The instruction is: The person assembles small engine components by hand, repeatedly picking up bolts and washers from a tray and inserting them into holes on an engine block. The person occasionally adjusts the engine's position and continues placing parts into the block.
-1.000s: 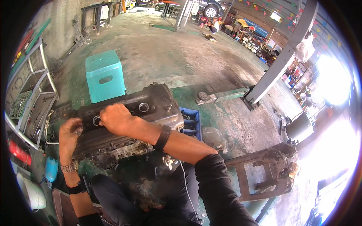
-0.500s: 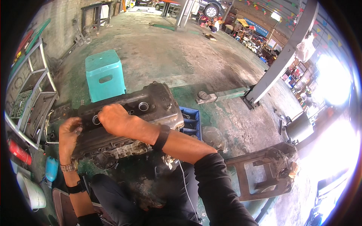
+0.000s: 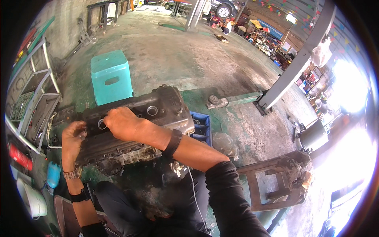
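A dark, grimy car engine (image 3: 142, 152) sits on the floor in front of my knees. Its black valve cover (image 3: 167, 104) has round holes along the top, one ringed hole (image 3: 152, 111) showing to the right of my hands. My right hand (image 3: 123, 124) is closed in a fist above the cover, beside another round hole (image 3: 102, 124); whatever it grips is hidden under the fingers. At the engine's left end, my left hand (image 3: 73, 140) has its fingers curled in toward the cover. What those fingers hold is too small or hidden to make out.
A turquoise plastic stool (image 3: 111, 77) stands just behind the engine. Beside the engine's right end is a blue divided crate (image 3: 201, 128). A metal frame part (image 3: 272, 181) lies at right, near a lift post (image 3: 292, 63). A metal rack (image 3: 43, 94), red extinguisher (image 3: 20, 158) and blue bottle (image 3: 53, 175) are at left.
The view has shifted very slightly. Both hands keep nearly the same places over the engine, still curled as before.
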A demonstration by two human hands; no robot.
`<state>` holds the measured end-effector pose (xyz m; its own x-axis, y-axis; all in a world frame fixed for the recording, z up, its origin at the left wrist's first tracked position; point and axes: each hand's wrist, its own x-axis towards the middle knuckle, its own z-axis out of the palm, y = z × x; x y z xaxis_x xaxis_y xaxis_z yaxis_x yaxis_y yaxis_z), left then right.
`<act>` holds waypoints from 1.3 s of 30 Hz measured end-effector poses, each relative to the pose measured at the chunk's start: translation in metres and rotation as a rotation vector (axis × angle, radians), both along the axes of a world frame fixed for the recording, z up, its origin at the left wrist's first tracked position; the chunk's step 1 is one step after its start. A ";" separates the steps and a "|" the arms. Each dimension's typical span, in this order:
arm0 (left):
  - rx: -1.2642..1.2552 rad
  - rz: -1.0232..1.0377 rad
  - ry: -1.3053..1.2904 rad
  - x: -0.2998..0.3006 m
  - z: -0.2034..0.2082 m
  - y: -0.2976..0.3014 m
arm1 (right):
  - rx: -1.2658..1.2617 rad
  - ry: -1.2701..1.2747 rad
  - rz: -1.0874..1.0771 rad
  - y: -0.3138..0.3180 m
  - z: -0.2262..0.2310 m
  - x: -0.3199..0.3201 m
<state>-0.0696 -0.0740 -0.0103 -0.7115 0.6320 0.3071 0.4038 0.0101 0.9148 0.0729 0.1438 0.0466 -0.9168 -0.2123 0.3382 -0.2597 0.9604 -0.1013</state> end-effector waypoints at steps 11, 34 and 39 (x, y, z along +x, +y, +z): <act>0.001 0.005 -0.031 0.000 -0.001 0.000 | 0.160 -0.042 -0.081 -0.004 0.002 -0.003; 0.023 0.002 -0.013 -0.004 -0.005 -0.001 | 0.185 -0.116 -0.184 -0.008 -0.004 -0.009; 0.011 0.005 -0.003 -0.006 -0.006 0.000 | 0.173 -0.176 -0.186 -0.011 -0.005 -0.013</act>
